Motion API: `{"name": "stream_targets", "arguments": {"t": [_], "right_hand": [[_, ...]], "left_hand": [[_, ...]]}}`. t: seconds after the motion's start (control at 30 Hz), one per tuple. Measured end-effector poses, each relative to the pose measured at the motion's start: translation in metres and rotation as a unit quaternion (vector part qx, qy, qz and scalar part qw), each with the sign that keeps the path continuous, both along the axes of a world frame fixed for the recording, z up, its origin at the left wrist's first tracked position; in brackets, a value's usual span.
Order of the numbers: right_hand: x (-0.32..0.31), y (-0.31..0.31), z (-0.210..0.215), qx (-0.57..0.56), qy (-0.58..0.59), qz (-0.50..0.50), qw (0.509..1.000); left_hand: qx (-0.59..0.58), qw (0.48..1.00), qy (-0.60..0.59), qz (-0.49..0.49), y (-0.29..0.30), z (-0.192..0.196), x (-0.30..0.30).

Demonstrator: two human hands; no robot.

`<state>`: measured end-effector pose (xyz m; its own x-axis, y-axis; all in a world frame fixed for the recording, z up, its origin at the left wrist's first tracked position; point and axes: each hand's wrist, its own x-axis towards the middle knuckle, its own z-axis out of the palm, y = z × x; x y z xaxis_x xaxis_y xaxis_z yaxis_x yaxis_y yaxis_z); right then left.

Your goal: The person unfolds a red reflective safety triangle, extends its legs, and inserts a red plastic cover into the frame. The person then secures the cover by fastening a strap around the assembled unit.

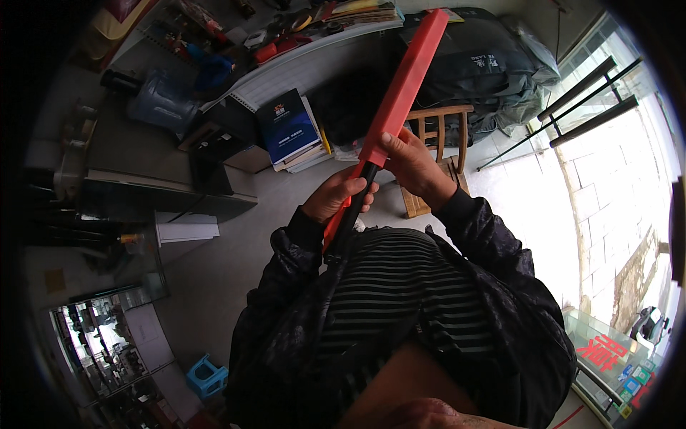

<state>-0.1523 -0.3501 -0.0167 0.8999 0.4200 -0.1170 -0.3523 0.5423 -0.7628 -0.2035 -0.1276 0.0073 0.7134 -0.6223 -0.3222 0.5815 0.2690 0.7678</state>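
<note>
A long red box-shaped sleeve slants up and to the right in front of me, away from my body. From its near end a black rod runs down toward my striped shirt, with a red strip along its left side. My right hand grips the near end of the sleeve, thumb lying on top. Just below it on the left, my left hand is closed around the black rod. Its fingers partly hide the rod and the strip.
Beyond the sleeve stands a wooden chair, near large dark bags. Stacked books and a water jug lie left. A blue stool is at lower left, a glass counter at lower right.
</note>
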Motion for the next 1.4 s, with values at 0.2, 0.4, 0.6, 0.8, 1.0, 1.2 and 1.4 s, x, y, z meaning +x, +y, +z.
{"name": "stream_targets", "arguments": {"t": [0.2, 0.4, 0.6, 0.8, 1.0, 1.2, 1.4], "right_hand": [[-0.008, 0.005, 0.000, -0.007, -0.024, 0.019, 1.000], [0.000, 0.005, -0.001, 0.002, -0.014, 0.002, 1.000], [0.006, -0.008, -0.005, -0.009, -0.025, -0.032, 0.999], [0.011, -0.012, -0.004, 0.047, -0.046, -0.006, 0.998], [0.012, -0.018, -0.001, 0.059, -0.069, -0.002, 0.996], [0.014, -0.021, -0.004, 0.052, -0.055, -0.026, 0.997], [0.015, -0.024, -0.008, 0.058, -0.050, -0.021, 0.997]], "left_hand": [[-0.001, 1.000, 0.012, 0.022, -0.003, -0.001, 0.003], [0.014, 1.000, -0.015, 0.014, 0.000, 0.001, 0.007], [0.026, 0.997, -0.063, -0.029, 0.021, -0.007, -0.001], [-0.049, 0.998, 0.017, -0.031, 0.019, -0.019, 0.001], [-0.112, 0.992, 0.056, 0.032, 0.011, -0.008, 0.000], [0.264, 0.905, -0.318, 0.096, 0.005, 0.011, -0.012], [0.347, 0.797, -0.492, 0.047, -0.004, 0.024, -0.024]]}}
